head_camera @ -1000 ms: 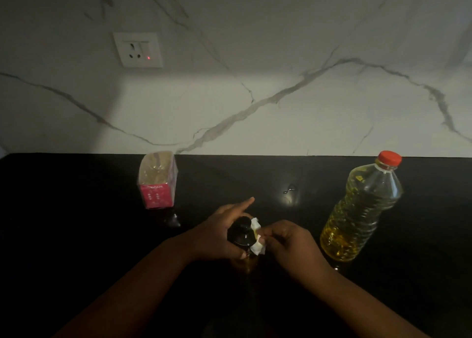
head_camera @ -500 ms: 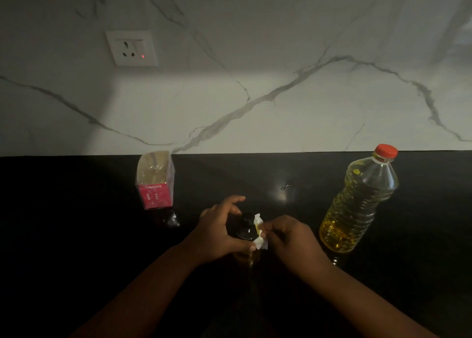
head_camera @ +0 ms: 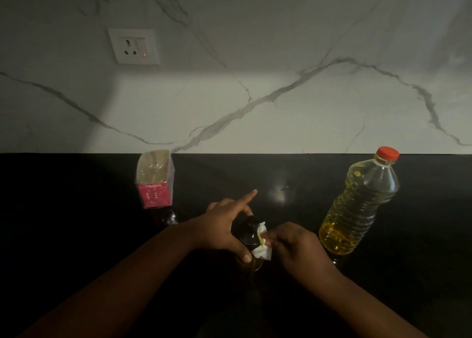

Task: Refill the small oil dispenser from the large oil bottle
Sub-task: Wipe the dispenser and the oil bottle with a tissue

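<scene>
Head view shows my left hand [head_camera: 224, 225] gripping the dispenser [head_camera: 249, 231] on the dark counter [head_camera: 76, 222], thumb round the front and forefinger sticking out straight, I judge to steady it. My right hand [head_camera: 293, 245] pinches a white tissue [head_camera: 261, 245] against the dispenser's black top, probably wiping off oil, since the paper looks stained yellow. To the right stands the bottle [head_camera: 357, 210], well clear of both hands, its red cap [head_camera: 388, 153] on. Capped like that, it suggests pouring is either finished or not begun; I cannot tell which.
</scene>
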### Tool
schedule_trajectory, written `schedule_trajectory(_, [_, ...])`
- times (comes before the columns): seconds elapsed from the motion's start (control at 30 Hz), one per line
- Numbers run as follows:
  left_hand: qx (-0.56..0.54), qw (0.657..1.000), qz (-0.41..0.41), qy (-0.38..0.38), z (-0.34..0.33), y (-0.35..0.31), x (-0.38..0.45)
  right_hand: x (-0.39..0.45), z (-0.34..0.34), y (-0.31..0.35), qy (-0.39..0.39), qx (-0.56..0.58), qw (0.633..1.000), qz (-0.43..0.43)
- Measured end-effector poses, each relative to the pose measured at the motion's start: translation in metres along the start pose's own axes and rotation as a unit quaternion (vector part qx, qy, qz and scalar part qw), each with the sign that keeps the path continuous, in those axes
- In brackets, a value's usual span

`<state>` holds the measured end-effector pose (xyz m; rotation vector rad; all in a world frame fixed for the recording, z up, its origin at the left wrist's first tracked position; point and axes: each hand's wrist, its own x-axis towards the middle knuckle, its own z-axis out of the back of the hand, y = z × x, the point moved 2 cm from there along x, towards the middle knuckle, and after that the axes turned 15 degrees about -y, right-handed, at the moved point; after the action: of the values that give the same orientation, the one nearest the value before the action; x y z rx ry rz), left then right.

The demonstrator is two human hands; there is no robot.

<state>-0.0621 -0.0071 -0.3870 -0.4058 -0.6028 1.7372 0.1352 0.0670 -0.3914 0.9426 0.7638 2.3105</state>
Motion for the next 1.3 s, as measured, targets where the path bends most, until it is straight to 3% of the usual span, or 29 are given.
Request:
schedule_trajectory(0.23, [-0.058,0.994,0.011,-0.095,-0.012,0.004,-0.012,0.006,0.002,-0.004,-0.011,-0.004,1.000,0.013])
schedule_trajectory(0.67, [-0.054,0.998,0.010,-0.016,-0.006,0.008,-0.004,0.013,0.002,-0.014,-0.011,0.025,0.999,-0.040])
schedule_trajectory(0.83, [-0.087,0.989,0.035,-0.113,-0.015,0.010,-0.010,0.017,0.001,-0.008,-0.023,0.028,0.998,-0.042])
schedule_trajectory(0.97, [-0.109,0.984,0.013,-0.144,-0.018,0.010,-0.012,0.021,0.000,-0.002,-0.004,0.012,1.000,-0.016])
schedule_trajectory(1.13, [-0.099,0.990,-0.004,-0.104,-0.013,0.011,-0.008,0.022,-0.006,0.001,0.013,-0.013,1.000,-0.007])
schedule_trajectory(1.3, [-0.093,0.995,-0.007,-0.031,-0.006,0.016,-0.006,0.020,-0.012,-0.002,-0.015,-0.015,0.995,-0.100])
